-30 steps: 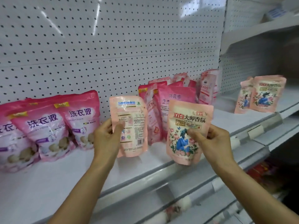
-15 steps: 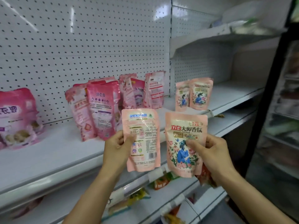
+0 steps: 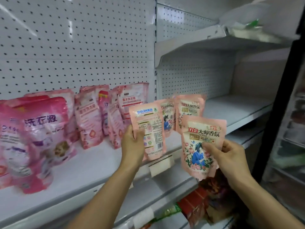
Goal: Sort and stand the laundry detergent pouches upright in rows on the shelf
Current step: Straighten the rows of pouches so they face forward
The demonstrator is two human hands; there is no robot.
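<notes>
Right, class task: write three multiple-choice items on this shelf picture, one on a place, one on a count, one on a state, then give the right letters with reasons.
1. Where do the two pale pink pouches with the flower print stand?
A. On the shelf, just right of the upright divider
B. On the top shelf
C. On the floor

2. How many pouches does the person hold?
A. One
B. Two
C. Four

3. Which side of the pouch in the left hand faces the camera?
A. The flower-print front
B. The back with the barcode
C. The bottom

Key: 1 A, they stand on the right section beside the divider. 2 B, the left-hand pouch and the right-hand pouch, one in each hand, the other being the right hand. 3 B, small print and a barcode show.
</notes>
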